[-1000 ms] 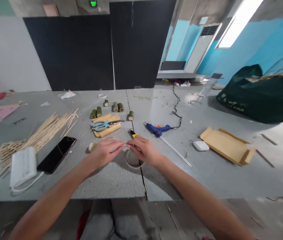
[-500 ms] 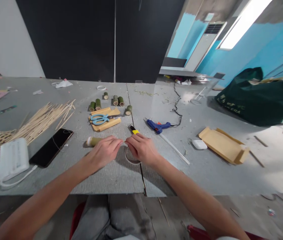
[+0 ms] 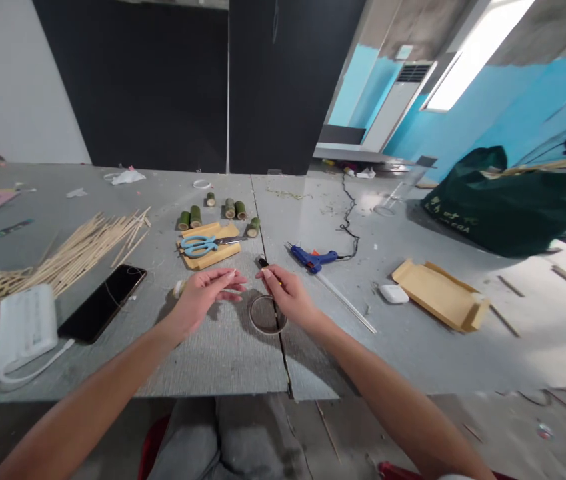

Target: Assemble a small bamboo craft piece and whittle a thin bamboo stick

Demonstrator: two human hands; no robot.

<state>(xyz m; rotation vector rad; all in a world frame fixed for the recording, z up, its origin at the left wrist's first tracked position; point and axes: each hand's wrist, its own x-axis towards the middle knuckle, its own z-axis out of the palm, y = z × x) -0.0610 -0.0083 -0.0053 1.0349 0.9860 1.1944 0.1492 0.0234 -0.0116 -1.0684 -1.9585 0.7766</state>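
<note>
My left hand (image 3: 207, 295) hovers over the table with its fingers stretched out and partly spread, the thumb close to the index finger. No object shows in it. It hides most of the bamboo tube that has a pale end (image 3: 179, 288). My right hand (image 3: 287, 293) is closed in a pinch; whatever is between thumb and index finger is too small to make out. Below it a ring (image 3: 253, 319), like a roll of tape, lies across the table seam. A utility knife (image 3: 262, 262) with a black end lies partly under the right fingers.
Blue-handled scissors (image 3: 200, 245) rest on a cardboard piece, near several short bamboo sections (image 3: 195, 216). A blue glue gun (image 3: 313, 258) with a clear stick lies right. Thin sticks (image 3: 87, 250), a phone (image 3: 105, 300) and a power bank (image 3: 27, 327) lie left; a cardboard tray (image 3: 437, 293) right.
My hands have drawn apart from where their fingertips met. The left fingers have loosened and spread, and more of the ring shows. The view has tipped up slightly.
</note>
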